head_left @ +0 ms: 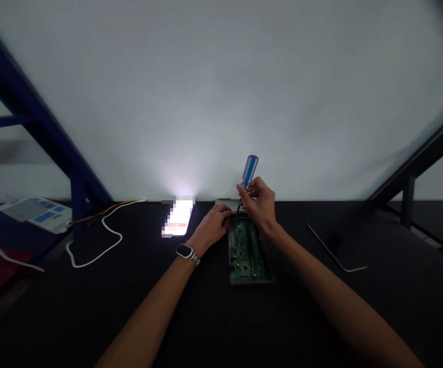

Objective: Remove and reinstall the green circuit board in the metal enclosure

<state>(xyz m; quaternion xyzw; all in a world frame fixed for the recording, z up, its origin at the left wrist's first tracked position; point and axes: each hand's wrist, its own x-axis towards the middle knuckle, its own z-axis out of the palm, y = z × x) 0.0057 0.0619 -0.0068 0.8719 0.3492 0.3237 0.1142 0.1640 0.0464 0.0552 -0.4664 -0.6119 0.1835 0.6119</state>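
The right hand pinches a screwdriver between thumb and fingers, its clear and blue handle rising above the grip and leaning a little to the right, its thin shaft running down from the fingers to the far end of the board. That board, green and crowded with small parts, lies in a shallow frame on the dark worktop, below and between both hands, its near end pointing back toward the person; any print on it is too small to read. The left hand lies at the frame's far left corner with its fingers bent over; whether they grip it I cannot tell. A watch with a dark face sits on that wrist. Just left of the left hand glows a phone, its screen blurred into blocks and unreadable. Farther left of that hand, a white cable curls, and beyond it lies a sheet with blue panels, their lettering illegible. Well right of the right hand is a thin bent strip.
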